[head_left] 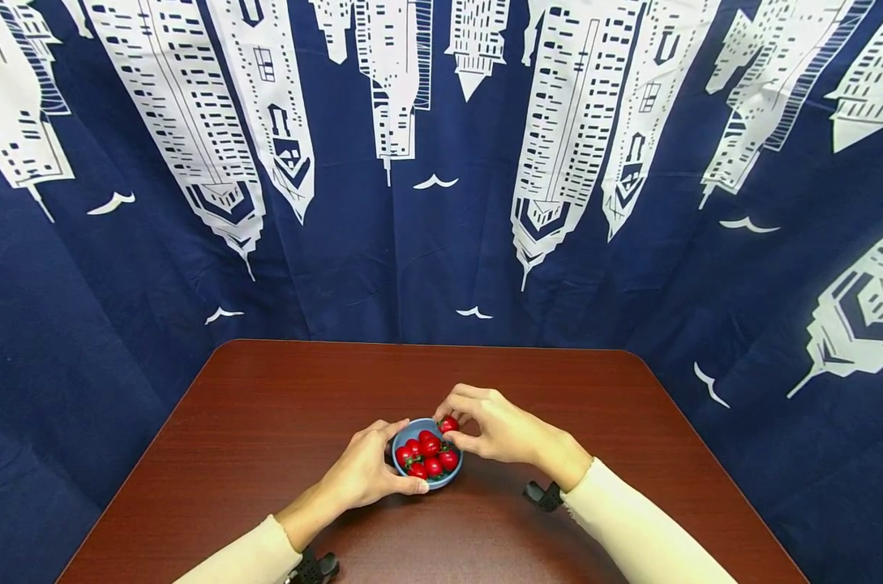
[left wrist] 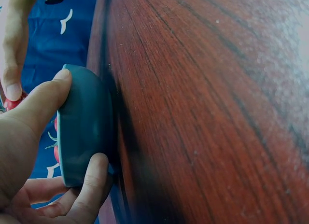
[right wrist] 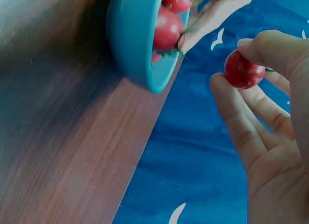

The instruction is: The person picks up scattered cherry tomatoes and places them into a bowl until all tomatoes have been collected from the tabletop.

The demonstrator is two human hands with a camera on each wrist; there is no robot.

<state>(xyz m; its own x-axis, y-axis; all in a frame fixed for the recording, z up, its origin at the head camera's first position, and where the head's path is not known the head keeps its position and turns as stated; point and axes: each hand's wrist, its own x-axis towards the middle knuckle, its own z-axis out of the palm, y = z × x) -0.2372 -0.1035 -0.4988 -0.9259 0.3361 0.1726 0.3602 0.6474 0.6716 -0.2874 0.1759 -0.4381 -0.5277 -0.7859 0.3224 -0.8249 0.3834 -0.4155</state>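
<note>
A small blue bowl (head_left: 400,438) with several red cherry tomatoes (head_left: 430,465) in it is near the middle of the table. My left hand (head_left: 366,466) grips the bowl from its left side. In the left wrist view the thumb is at the rim and the fingers spread along the blue wall (left wrist: 87,122). Above the bowl's far right rim, my right hand (head_left: 495,423) pinches one cherry tomato (right wrist: 244,70) between thumb and fingertips. A bit of green stem shows behind that tomato in the right wrist view.
The brown wooden table (head_left: 324,381) has rounded far corners. Behind it and at both sides hangs a dark blue cloth (head_left: 353,268) printed with white buildings and birds. A dark wrist device (head_left: 543,495) sits below the right cuff, another (head_left: 315,566) by the left cuff.
</note>
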